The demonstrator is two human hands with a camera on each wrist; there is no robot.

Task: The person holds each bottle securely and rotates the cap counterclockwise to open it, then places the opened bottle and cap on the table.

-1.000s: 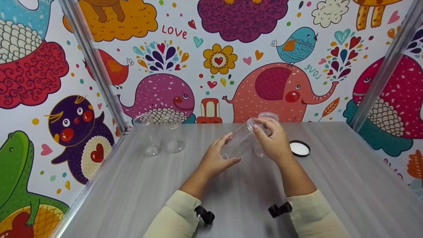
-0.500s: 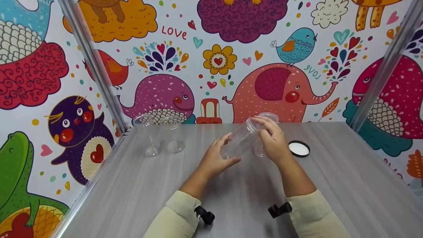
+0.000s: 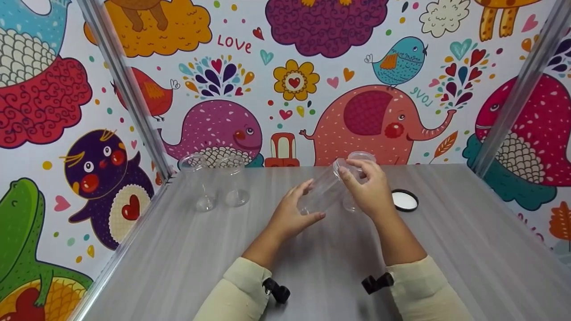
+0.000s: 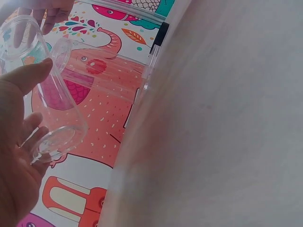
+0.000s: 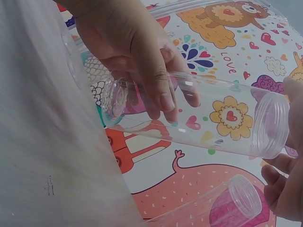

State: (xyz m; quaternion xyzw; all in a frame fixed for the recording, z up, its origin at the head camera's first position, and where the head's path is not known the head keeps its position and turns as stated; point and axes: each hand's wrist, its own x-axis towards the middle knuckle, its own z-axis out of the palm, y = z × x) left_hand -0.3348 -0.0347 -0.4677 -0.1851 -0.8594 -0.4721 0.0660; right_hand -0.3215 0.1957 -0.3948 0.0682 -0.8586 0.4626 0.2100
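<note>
A clear plastic jar (image 3: 322, 189) with a threaded neck is held tilted above the table, its neck toward the upper right in the head view. My left hand (image 3: 290, 211) grips it near the base, thumb on one side and fingers on the other. At the neck, my right hand (image 3: 370, 187) holds the rim with thumb and fingers. No lid is on the jar; its ridged neck (image 5: 273, 125) shows bare in the right wrist view. In the left wrist view, the round base (image 4: 59, 142) lies near the left palm.
Another clear jar (image 3: 362, 155) stands behind the right hand, partly hidden. Two more, the left jar (image 3: 206, 203) and its neighbour (image 3: 237, 197), are upright at the back left. A black-rimmed lid (image 3: 405, 200) with a white inside lies right of the hands. Printed panels enclose the table.
The right hand's thumb and fingers have shifted around the neck, going over the rim and back to the near side. The left hand and the jar stay nearly in place.
</note>
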